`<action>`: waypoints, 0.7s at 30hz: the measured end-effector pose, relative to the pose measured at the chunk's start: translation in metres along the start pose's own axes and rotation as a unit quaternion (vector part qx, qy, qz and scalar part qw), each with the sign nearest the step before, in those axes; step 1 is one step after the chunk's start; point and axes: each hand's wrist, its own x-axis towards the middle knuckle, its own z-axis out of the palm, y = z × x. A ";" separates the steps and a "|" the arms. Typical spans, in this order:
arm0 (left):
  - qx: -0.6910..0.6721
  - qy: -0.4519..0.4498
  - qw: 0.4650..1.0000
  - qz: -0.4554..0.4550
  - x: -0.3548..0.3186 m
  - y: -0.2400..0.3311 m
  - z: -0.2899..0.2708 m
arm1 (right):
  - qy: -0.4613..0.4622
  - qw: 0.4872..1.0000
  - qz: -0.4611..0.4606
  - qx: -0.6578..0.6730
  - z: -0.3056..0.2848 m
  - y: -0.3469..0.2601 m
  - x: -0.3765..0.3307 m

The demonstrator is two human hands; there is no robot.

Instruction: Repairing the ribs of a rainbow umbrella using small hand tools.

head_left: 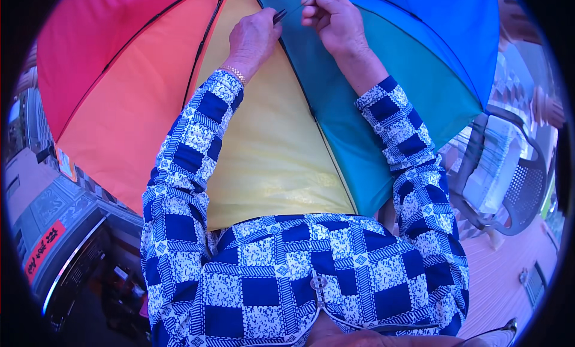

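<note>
Across our lap and spreading away from us lies the open rainbow umbrella (269, 149), its panels running pink, orange, yellow, teal and blue, with dark ribs fanning out from a point near the top of the view. Up at that point our left hand (254, 38) is closed around a small dark tool (280, 14), perhaps pliers or scissors, though it is too small for us to tell which, with its tip set against the seam between the yellow and teal panels. Our right hand (335, 17) is pinched shut on something thin, a thread or wire (293, 8), drawn taut toward the tool. We judge the work on this seam to be under way and not finished: both hands are busy at one spot, the thin strand is not yet cut free, and we cannot see whether the other ribs need the same attention. Off to our right stands a dark mesh chair (521, 185) on a reddish plank floor (509, 281).
</note>
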 end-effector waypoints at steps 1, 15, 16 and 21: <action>-0.020 0.008 1.000 0.002 -0.002 0.000 0.000 | 0.046 0.998 0.033 -0.025 0.004 -0.001 -0.003; 0.118 -0.162 0.977 0.073 0.002 0.018 -0.027 | -0.072 0.995 0.066 0.001 -0.025 -0.020 -0.006; 0.130 -0.171 0.974 0.068 0.004 0.020 -0.028 | -0.085 0.994 0.070 0.012 -0.023 -0.019 -0.006; 0.179 -0.165 0.965 0.098 0.009 0.023 -0.033 | -0.098 0.992 0.072 0.016 -0.009 -0.018 -0.012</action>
